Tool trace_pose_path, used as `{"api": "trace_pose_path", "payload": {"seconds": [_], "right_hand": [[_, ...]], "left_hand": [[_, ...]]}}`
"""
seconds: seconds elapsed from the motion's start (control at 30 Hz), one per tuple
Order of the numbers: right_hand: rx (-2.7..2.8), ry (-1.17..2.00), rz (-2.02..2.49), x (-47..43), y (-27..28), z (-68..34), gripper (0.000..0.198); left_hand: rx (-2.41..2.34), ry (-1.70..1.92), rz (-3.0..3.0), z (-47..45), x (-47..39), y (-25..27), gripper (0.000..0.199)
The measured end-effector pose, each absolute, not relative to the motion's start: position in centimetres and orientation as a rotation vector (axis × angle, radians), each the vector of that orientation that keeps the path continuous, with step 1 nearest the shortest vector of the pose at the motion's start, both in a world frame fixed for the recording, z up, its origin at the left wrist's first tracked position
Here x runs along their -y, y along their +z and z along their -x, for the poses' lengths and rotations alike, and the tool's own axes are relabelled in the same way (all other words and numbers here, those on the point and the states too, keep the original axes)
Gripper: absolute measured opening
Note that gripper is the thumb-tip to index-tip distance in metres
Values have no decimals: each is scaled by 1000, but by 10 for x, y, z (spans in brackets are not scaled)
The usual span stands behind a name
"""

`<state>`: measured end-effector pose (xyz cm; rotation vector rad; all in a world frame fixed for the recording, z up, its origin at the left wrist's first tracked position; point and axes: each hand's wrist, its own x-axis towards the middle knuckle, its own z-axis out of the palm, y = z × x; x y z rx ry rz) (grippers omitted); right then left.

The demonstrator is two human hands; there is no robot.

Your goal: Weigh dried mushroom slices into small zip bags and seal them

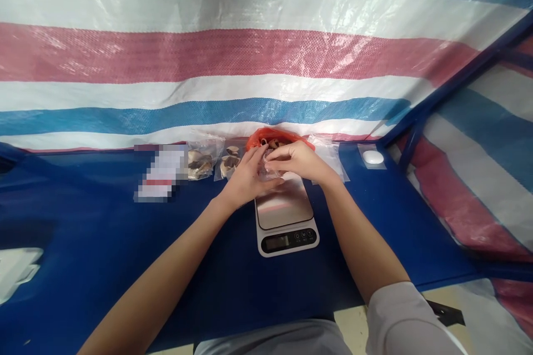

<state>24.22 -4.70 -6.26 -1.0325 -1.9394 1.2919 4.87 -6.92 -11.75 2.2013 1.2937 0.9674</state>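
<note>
Above the back of a white kitchen scale, my two hands are close together on a clear plastic bag. My left hand is curled round the bag's left side, thumb stretched towards the right. From the right, my right hand pinches the bag with its fingertips. What is inside the bag is mostly hidden by my fingers. Directly behind my hands lies an orange-red plastic bag with brownish, dried-looking pieces in its mouth. The scale has a shiny plate and a dark display panel.
Left of the scale lie two clear bags of dried pieces and a blurred-out item. To the right are flat clear bags and a white oval object. A white case sits far left on the blue table.
</note>
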Motion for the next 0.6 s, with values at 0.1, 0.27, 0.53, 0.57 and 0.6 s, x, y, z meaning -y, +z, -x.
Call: {"api": "trace_pose_path", "payload": {"seconds": [0.1,0.27,0.53,0.57,0.6], "right_hand": [[1887,1297,1082,45,-62,-253,25],[1986,1038,1224,41,-63,-261,25],[1969,1338,1199,40,-71,-245,23],[1956,1357,1197,39,-72,-244,22],[1957,1352,1200,39,-72,-245,22]], "left_hand": [[-1304,1005,-2201,-50,70,-117,86],[-1276,1136,-2225,-53,70,-119,79],[-1156,1173,-2252,-50,70,-121,79],[-1143,1169,-2257,-50,69,-121,79],[-1133,1169,-2263,-49,69,-121,78]]}}
